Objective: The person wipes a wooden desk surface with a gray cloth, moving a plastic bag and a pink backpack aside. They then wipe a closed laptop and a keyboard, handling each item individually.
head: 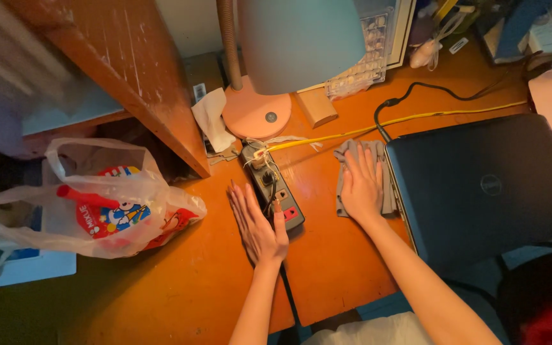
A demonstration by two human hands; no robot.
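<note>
Pressing grey cloth [352,176] flat under your right hand [362,185], palm open, right of power strip [275,185], beside laptop [480,185]. Left hand [257,223] open, flat on desk [327,262], thumb touching strip, likely steadying it.

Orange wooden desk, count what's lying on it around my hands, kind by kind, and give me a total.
On the orange wooden desk:
Grey folded cloth under the right hand: 1
Dark power strip beside the left hand: 1
Closed dark laptop: 1
Pink-based desk lamp: 1
Clear plastic bag with red printed packaging: 1
Crumpled white tissue: 1
Total: 6
</note>
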